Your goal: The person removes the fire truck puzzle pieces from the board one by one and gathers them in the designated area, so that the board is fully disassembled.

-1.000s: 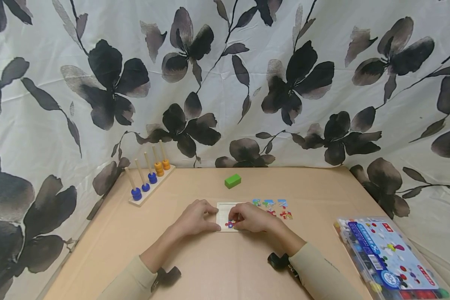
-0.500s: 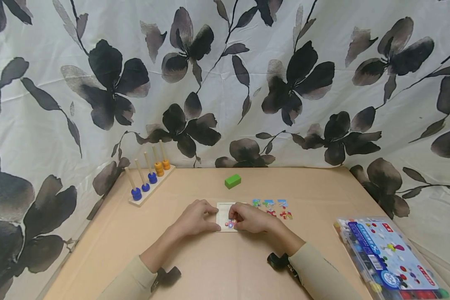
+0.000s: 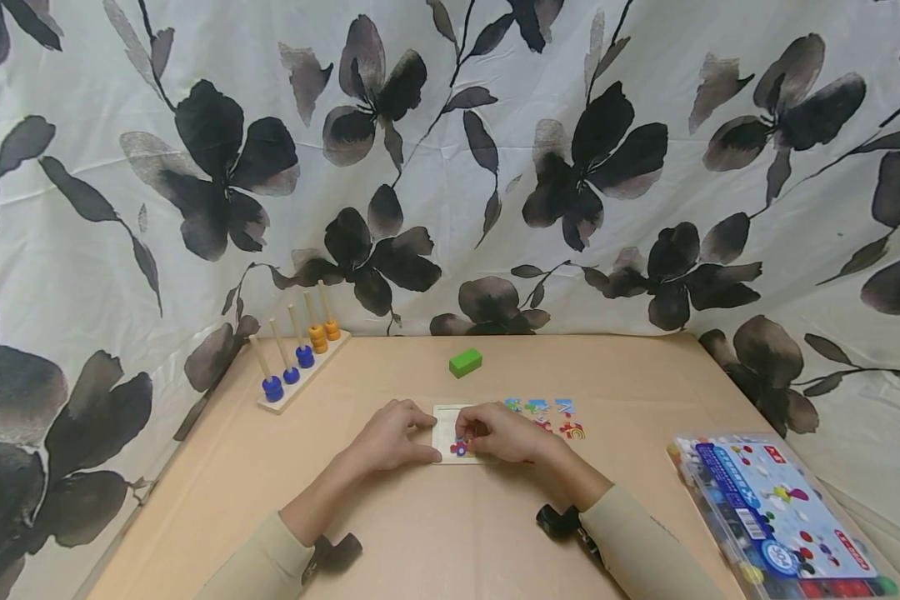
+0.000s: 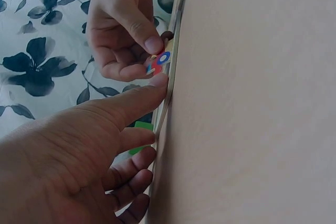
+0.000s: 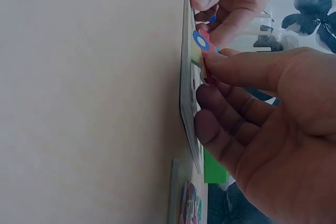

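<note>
A small white puzzle tray (image 3: 446, 423) lies on the table in the head view. My left hand (image 3: 394, 433) holds its left end, thumb at the near corner and fingertips along the side. My right hand (image 3: 506, 433) is over the tray's right part and pinches a red jigsaw piece with a blue ring (image 3: 460, 448) between thumb and fingers. In the right wrist view this jigsaw piece (image 5: 201, 40) stands tilted at the tray's rim (image 5: 186, 77), close to the left thumb. The right hand covers much of the tray's inside.
Several loose jigsaw pieces (image 3: 537, 407) lie right of the tray, partly behind the right hand. A green block (image 3: 466, 362) sits farther back. A peg stand with blue and orange rings (image 3: 303, 371) is at left, a clear plastic case (image 3: 783, 508) at right.
My right fingers have shifted slightly left and up, and the jigsaw piece has changed its tilt a little. The left hand stays at the tray's left end.
</note>
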A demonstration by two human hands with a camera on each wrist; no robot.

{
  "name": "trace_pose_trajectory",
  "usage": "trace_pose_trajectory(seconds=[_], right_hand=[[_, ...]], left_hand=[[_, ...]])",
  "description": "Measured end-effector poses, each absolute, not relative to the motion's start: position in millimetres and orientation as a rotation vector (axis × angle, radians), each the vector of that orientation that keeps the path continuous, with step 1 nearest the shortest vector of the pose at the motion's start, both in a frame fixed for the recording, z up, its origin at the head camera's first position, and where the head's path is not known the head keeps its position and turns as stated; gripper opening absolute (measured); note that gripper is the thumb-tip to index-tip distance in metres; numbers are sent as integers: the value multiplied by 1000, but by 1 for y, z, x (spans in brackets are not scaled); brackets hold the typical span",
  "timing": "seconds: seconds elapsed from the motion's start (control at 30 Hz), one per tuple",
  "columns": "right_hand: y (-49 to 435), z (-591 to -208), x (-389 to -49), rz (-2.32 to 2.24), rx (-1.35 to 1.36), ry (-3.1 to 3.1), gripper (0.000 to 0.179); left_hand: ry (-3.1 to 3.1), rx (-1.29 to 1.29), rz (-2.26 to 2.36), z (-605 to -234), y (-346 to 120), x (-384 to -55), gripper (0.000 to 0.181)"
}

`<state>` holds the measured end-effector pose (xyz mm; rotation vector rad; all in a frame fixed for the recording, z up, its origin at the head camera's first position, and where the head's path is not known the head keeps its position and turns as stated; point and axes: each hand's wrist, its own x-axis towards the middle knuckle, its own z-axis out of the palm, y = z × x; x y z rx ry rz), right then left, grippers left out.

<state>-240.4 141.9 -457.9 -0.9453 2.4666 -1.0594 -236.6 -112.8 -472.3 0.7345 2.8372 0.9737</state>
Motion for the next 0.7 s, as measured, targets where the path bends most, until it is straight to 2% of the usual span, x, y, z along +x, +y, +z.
trace_pose_trajectory(seconds=[0.7], right_hand=[[158, -446, -244, -1158, -922, 2425, 12]], left_hand=[[2821, 731, 962, -474, -113, -238, 57]])
